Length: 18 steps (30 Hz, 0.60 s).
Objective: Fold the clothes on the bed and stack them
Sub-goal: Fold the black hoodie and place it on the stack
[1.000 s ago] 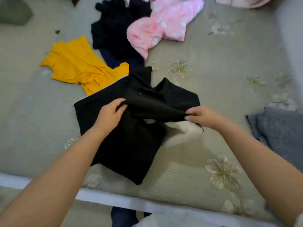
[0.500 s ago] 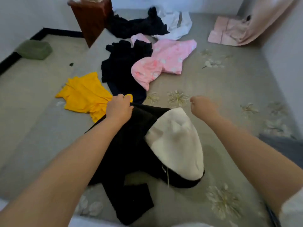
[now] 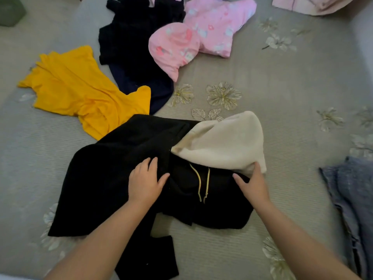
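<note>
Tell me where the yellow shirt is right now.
In the head view the yellow shirt lies spread on the bed's left side, beyond the black hoodie and beside the dark clothes pile.

Soft, even, dim daylight; faint shadows; wide-angle edge distortion; slightly soft focus.

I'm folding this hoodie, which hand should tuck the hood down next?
Probably the right hand: it already touches the cream hood lining at its lower edge. The left hand lies flat on the black hoodie, holding it in place.
</note>
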### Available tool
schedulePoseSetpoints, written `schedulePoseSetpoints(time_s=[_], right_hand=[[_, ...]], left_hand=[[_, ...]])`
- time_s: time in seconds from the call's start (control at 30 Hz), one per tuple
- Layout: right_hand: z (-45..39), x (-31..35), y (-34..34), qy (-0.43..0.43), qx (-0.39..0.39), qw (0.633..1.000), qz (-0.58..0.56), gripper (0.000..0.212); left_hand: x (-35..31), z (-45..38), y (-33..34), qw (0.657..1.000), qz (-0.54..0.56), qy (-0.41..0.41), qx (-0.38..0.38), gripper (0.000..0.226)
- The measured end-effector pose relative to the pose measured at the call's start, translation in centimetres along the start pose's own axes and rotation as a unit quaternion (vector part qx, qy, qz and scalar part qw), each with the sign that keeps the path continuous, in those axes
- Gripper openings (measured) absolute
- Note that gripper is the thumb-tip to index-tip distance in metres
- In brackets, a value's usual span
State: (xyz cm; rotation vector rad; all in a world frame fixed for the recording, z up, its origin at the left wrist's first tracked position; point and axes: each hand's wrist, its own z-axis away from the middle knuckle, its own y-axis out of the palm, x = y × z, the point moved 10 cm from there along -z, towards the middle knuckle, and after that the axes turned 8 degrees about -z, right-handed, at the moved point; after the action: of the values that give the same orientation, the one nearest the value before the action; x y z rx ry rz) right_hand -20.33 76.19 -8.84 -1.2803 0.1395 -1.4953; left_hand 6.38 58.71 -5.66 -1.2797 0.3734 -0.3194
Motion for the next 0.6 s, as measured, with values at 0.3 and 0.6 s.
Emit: schedulePoseSetpoints(time_s=[0.3,0.6], right_hand=[[-4.8,10.1,1.1,-0.003,0.05,0.997,0.052,0.03],[-6.1,31.4,3.2,-0.216,0.181,0.927,-0.246,0.063]], left_hand=[[5.3,-4.9,-8.8,0.989,0.064,-0.073,-0.109,0.023],[11.0,-8.9,-11.0,0.966,-0.232,-0.101,0.056,0.062]])
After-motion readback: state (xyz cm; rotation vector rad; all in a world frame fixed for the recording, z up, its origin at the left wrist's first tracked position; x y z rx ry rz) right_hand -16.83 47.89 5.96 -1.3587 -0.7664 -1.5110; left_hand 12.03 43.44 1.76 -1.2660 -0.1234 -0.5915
